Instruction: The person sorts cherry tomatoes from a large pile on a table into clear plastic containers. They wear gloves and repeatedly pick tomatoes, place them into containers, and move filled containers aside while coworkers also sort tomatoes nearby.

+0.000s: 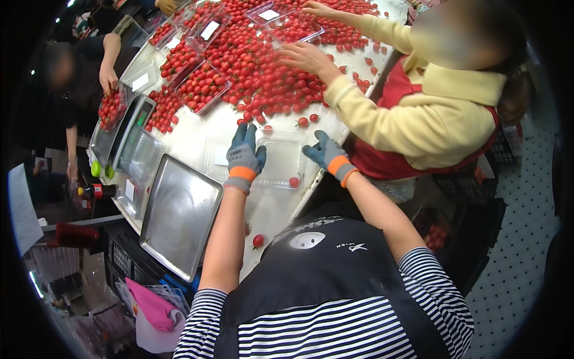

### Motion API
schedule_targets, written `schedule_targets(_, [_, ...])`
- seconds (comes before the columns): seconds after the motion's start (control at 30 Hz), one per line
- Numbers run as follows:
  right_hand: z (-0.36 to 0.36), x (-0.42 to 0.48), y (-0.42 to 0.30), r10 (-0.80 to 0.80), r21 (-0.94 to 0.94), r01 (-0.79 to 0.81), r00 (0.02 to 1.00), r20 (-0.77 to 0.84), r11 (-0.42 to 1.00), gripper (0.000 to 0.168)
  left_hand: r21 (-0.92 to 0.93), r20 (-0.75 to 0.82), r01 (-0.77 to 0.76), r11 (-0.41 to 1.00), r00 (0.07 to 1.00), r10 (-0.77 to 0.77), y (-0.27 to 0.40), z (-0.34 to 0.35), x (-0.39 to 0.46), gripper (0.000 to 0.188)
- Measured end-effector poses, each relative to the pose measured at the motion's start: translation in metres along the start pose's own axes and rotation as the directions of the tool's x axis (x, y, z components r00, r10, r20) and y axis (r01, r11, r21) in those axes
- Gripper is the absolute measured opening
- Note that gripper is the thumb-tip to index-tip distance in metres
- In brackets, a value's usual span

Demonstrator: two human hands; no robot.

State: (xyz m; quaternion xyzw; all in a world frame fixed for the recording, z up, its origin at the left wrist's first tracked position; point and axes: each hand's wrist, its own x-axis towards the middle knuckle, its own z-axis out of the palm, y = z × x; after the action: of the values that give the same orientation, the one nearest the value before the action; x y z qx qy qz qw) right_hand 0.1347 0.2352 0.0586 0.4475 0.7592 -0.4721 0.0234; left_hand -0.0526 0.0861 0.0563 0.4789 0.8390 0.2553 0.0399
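Observation:
My left hand (244, 155), in a grey and blue work glove with an orange cuff band, reaches over an open clear plastic clamshell box (282, 164). Its fingers point at the near edge of a large heap of cherry tomatoes (269, 80), and I see nothing in its grasp. One cherry tomato (293, 181) lies in the near right corner of the box. Just right of the box, my right hand (326, 151) wears a matching glove, its fingers spread and holding nothing. Two loose tomatoes (302, 121) lie beyond the box.
An empty metal tray (181, 215) lies at the table's left edge, near a scale (134, 128). Filled clamshell boxes (204, 87) stand beyond it. At right, a co-worker in a yellow sleeve (376, 107) reaches over the heap. Another person's hand (107, 78) grips a filled box at left.

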Motion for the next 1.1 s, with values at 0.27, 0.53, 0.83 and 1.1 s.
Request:
schedule_targets(0.27, [0.03, 0.041, 0.039, 0.054, -0.042, -0.059, 0.992, -0.116, 0.997, 0.064, 0.264, 0.21, -0.091, 0.96, 0.977, 0.035, -0.019, 0.028, 0.027, 0.061])
schedule_targets(0.53, [-0.011, 0.045, 0.088, 0.019, 0.212, -0.015, 1.0, -0.017, 0.977, 0.056, 0.203, 0.336, -0.062, 0.977, 0.942, -0.01, 0.001, 0.023, 0.044, 0.069])
schedule_targets(0.83, [-0.022, 0.044, 0.094, 0.0, 0.137, 0.028, 0.98, -0.198, 0.99, 0.054, 0.288, 0.62, -0.066, 0.955, 0.773, -0.134, 0.043, 0.005, 0.102, 0.055])
schedule_targets(1.1, [-0.018, 0.026, 0.066, 0.068, 0.081, -0.067, 0.998, -0.016, 0.995, 0.055, 0.453, 0.773, -0.291, 0.843, 0.598, -0.21, 0.058, -0.02, 0.12, 0.046])
